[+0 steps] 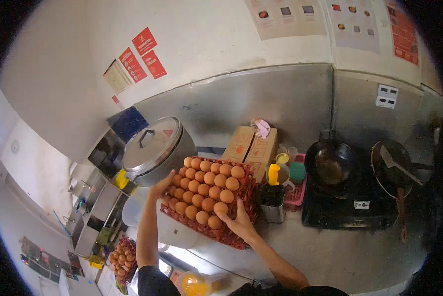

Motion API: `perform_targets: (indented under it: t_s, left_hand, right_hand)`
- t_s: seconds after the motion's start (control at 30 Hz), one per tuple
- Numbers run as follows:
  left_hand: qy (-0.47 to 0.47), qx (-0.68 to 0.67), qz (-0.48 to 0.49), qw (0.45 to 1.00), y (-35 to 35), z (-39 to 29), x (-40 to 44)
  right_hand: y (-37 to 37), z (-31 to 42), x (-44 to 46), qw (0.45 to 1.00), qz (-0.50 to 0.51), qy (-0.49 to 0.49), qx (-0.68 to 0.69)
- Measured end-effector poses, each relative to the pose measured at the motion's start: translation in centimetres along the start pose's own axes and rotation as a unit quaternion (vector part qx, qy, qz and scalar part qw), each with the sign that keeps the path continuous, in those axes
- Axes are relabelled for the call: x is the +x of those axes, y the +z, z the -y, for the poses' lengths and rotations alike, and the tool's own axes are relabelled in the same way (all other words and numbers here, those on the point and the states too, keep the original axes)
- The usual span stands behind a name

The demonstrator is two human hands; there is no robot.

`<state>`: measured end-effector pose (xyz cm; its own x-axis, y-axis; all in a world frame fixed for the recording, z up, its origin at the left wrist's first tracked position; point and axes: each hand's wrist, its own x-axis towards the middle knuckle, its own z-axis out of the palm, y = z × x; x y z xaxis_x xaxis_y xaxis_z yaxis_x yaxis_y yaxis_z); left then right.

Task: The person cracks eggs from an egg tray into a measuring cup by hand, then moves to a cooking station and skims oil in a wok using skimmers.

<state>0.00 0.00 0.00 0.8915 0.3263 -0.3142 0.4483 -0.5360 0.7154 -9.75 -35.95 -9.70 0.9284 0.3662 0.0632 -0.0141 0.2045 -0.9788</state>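
A red egg tray (181,217) filled with brown eggs (203,188) is between my two hands, tilted in view. My left hand (163,184) grips its left edge, the fingers partly hidden behind the eggs. My right hand (238,223) holds the near right corner, its thumb against an egg. More red trays (251,200) show beneath and to the right of the held one; whether it rests on them I cannot tell. Close behind stands a large metal pot (154,148) with a lid.
Two cardboard boxes (246,143) stand against the metal backsplash. A metal container (272,204) and a pink basket (296,193) sit right of the trays. Farther right, a stove (330,217) carries a wok (331,165) and a pan (390,163). More eggs (122,257) lie lower left.
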Motion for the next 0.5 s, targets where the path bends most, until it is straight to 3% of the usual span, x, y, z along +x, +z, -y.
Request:
perform_targets:
  t_s: [0.07,0.1,0.2,0.33,0.4,0.47,0.5]
  left_hand:
    - [-0.096,0.003,0.087,0.991,-5.0,-0.4,-1.7]
    - [-0.09,-0.093,0.121,0.984,8.3,2.4,2.5]
    - [-0.054,0.037,0.014,0.998,2.7,0.1,0.2]
    - [-0.075,0.068,-0.033,0.994,3.2,1.5,1.2]
    - [0.033,0.139,-0.071,0.987,2.4,0.0,-0.1]
    - [0.046,0.192,-0.086,0.977,0.7,-2.3,-1.2]
    - [0.068,0.148,-0.06,0.985,0.2,-3.1,-2.5]
  right_hand:
    - [4.4,0.6,-0.5,0.999,-0.028,-0.013,-0.023]
    - [-6.7,-1.6,-0.6,0.993,-0.01,0.009,-0.12]
    - [-2.1,0.6,0.3,0.993,-0.02,0.012,-0.115]
    - [-2.2,-0.2,0.2,0.992,-0.025,-0.038,-0.119]
    - [-2.2,0.2,0.4,0.992,-0.03,-0.065,-0.107]
    - [-1.9,1.8,0.6,0.992,-0.029,-0.09,-0.083]
    - [-1.7,2.8,0.7,0.992,-0.024,-0.108,-0.066]
